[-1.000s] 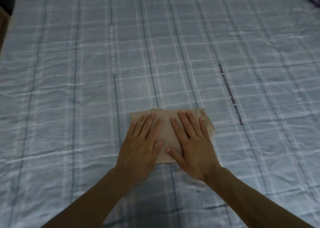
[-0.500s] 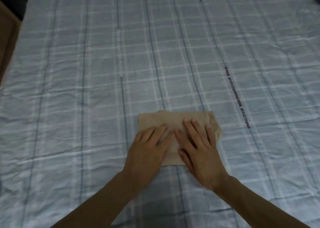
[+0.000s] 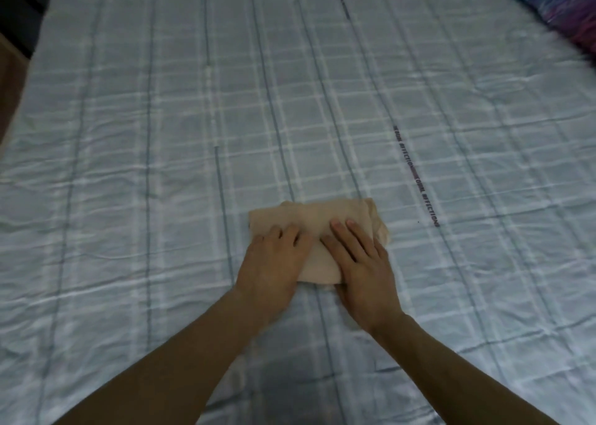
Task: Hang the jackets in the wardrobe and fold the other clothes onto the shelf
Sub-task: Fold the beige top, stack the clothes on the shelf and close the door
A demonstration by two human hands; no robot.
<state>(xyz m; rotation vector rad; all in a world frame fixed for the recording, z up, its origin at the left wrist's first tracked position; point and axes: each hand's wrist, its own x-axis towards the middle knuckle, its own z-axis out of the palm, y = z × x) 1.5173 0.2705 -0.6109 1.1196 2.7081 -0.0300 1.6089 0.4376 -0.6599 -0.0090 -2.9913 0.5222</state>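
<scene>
Cloth (image 3: 317,220), beige and folded into a small thick packet, lies on the bed (image 3: 129,166) near its front edge, in the middle. The left hand (image 3: 274,260) rests on the packet's near left part, fingers bent at the knuckles and tips pressing in. The right hand (image 3: 361,257) lies flat, fingers straight and close together, pressing the right part. Both probably hold the layers down so the fold keeps its shape before lifting. A colourful item (image 3: 561,8) lies at the far right.
</scene>
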